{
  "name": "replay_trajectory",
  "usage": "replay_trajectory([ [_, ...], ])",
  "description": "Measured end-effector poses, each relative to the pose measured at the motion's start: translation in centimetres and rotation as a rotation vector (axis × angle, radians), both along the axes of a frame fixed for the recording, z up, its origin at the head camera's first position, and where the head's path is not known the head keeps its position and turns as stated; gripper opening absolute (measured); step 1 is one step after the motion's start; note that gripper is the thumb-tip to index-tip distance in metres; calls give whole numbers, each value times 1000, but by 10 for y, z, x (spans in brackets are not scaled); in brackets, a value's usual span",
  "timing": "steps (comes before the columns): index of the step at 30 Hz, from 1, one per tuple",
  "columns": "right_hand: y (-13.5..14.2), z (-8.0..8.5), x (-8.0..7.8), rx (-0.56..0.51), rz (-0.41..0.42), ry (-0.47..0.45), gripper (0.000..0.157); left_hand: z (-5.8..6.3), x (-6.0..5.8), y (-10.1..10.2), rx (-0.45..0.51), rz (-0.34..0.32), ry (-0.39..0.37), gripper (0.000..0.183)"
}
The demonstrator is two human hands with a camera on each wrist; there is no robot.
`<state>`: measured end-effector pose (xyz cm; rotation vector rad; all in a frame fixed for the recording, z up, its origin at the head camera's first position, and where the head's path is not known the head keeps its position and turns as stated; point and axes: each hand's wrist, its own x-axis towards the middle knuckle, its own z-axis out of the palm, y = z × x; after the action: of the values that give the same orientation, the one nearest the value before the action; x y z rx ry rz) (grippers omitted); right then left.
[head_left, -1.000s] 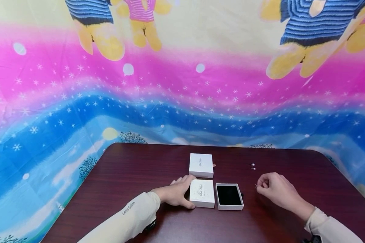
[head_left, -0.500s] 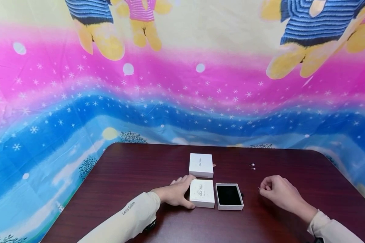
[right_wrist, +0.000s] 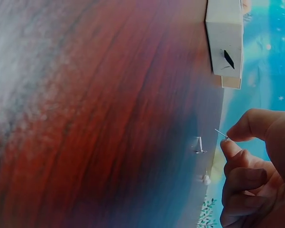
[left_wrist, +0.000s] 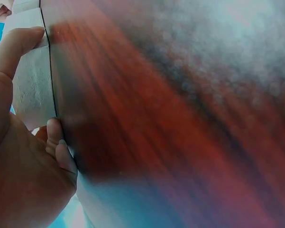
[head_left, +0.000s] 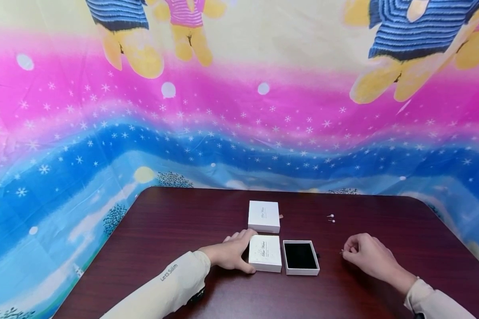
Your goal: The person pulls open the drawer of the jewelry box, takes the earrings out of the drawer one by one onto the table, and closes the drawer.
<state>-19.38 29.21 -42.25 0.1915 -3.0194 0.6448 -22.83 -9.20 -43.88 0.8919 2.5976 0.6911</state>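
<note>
My left hand (head_left: 233, 253) holds the left end of a white box cover (head_left: 265, 253) with printed lettering, thumb at its front corner and fingers by its back corner. To the right of the cover lies a shallow white box tray (head_left: 301, 271) with a black lining. My right hand (head_left: 369, 257) is over the table, right of the tray. Its thumb and index finger pinch a small earring (right_wrist: 221, 133), whose thin metal post sticks out; the rest is hidden by the fingertips. Further back lie two small studs with white pearl-like heads, the nearer being this earring (head_left: 333, 221).
Behind the cover stands another white box (head_left: 264, 216) with a small ribbon tab on its right side. Everything rests on a dark reddish table (head_left: 175, 212). A colourful printed cloth (head_left: 239, 133) hangs behind the table's far edge.
My right hand has moved slightly right and towards me, away from the tray, still pinching the earring. My left hand and the boxes stay where they were.
</note>
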Motion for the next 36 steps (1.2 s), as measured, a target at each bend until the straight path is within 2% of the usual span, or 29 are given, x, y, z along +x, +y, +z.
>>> replay_trajectory([
  [7,0,-2,1,-1,-2,-15,15,2,1,1,7,-4,-4,79],
  [18,1,-7,4,15,-11,10,15,1,1,0,8,-3,-3,79],
  [36,8,-11,2,-37,-6,-27,11,1,0,0,16,-5,4,79],
])
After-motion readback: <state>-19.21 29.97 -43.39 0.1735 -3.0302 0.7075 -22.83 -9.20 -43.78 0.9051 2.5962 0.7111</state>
